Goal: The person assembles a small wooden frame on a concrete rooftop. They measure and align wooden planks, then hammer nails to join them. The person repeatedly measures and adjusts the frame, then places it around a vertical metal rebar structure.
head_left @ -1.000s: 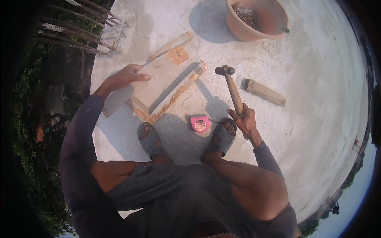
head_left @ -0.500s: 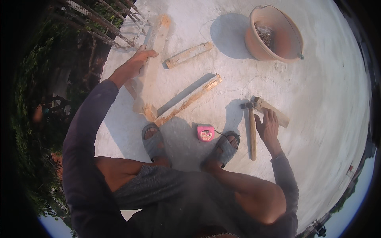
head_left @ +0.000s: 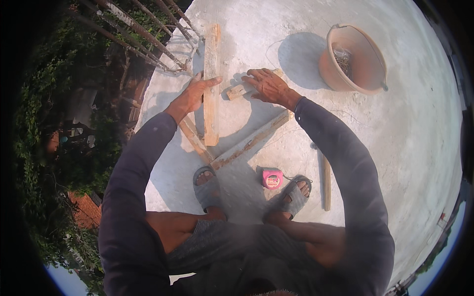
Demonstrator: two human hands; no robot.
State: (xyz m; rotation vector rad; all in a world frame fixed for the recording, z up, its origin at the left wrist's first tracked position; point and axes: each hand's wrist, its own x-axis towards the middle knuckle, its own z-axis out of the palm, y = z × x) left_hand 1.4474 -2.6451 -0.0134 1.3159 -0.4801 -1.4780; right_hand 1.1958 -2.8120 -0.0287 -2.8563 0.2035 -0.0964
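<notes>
My left hand (head_left: 193, 94) is closed round the edge of a long wooden beam (head_left: 212, 116), its thumb across the top face. My right hand (head_left: 270, 88), palm down with its fingers apart, hangs over a short wood piece (head_left: 237, 92) and covers much of it. Below, a longer wood strip (head_left: 252, 144) lies slanted. Another wood strip (head_left: 195, 140) runs partly under the beam and meets it near my left foot. A pink tape measure (head_left: 272, 178) rests between my feet. Beside my right forearm lies a hammer (head_left: 326, 182); the sleeve hides part of its head.
An orange-brown bucket (head_left: 353, 59) with some small scraps in it stands at the far right. Rusty steel bars (head_left: 143, 37) stick out at the far left, by the edge of the concrete slab (head_left: 410, 148). Beyond that edge are trees and a tiled roof (head_left: 85, 209) lower down.
My right hand has left the wood block by the hammer and moved up and left to the short wood piece. My left hand has turned the beam more upright in view.
</notes>
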